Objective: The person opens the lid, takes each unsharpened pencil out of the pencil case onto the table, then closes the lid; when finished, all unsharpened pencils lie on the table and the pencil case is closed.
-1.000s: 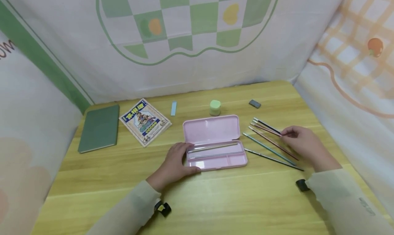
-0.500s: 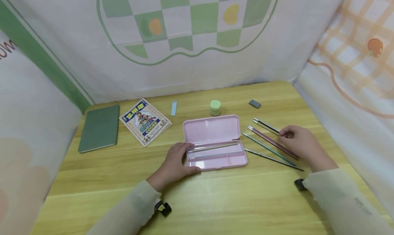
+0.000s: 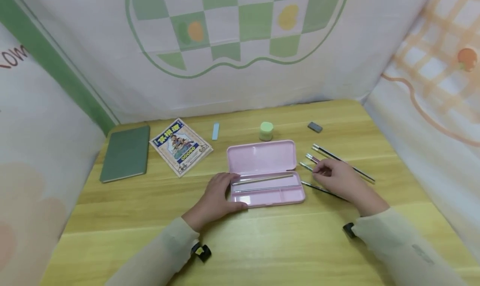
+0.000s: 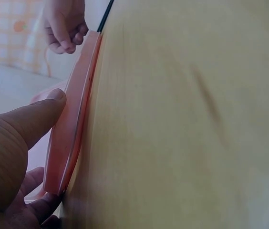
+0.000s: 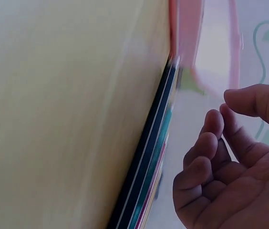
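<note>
A pink pencil case (image 3: 262,157) lies with its lid folded back. My left hand (image 3: 215,198) grips its left end, the thumb on the front wall (image 4: 70,138) and the fingers round the corner. Inside the case are a gold pencil (image 3: 266,179) and a silver pencil (image 3: 262,189). My right hand (image 3: 337,181) is above the loose pencils right of the case, fingers loosely curled and nothing between them. It partly covers a red pencil (image 3: 310,157), a green pencil (image 3: 305,166) and a dark pencil (image 3: 316,187). Another dark pencil (image 3: 358,170) lies behind the hand.
Along the back of the table stand a light green round-cornered pot (image 3: 266,131), a grey eraser (image 3: 315,127) and a light blue strip (image 3: 215,131). At the left lie a comic-style booklet (image 3: 181,146) and a green notebook (image 3: 125,153).
My right hand has moved left from the dark pencil, which now shows whole, to over the green one. The red pencils came close together earlier. My left hand stays on the case.
</note>
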{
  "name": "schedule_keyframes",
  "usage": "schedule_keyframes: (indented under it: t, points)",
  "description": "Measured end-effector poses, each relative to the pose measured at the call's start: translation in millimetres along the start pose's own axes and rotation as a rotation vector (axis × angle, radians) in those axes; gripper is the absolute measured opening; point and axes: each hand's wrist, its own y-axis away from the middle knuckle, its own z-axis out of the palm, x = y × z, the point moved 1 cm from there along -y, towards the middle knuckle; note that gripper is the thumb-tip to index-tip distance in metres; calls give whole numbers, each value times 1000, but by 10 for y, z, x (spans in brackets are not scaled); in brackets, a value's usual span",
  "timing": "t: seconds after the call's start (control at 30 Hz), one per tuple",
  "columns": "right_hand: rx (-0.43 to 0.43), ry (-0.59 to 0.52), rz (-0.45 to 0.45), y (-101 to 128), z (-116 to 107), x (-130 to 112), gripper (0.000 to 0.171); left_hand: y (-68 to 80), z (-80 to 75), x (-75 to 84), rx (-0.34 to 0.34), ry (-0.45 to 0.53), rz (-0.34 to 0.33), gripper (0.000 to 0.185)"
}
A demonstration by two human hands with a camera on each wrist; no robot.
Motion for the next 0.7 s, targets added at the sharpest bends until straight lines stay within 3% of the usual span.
schedule_keyframes:
  t: [0.37,0.5,0.7]
  points:
    - [-34,-58,-148,-162,265,-471,7,-17,-22,21,12,1,4,94]
    - [-47,-46,-200,-225,378,-543,5,-14,-9,20,14,0,4,95]
    - [-79,-9,-206,-264,493,-593,7,-10,17,-20,17,-6,4,97]
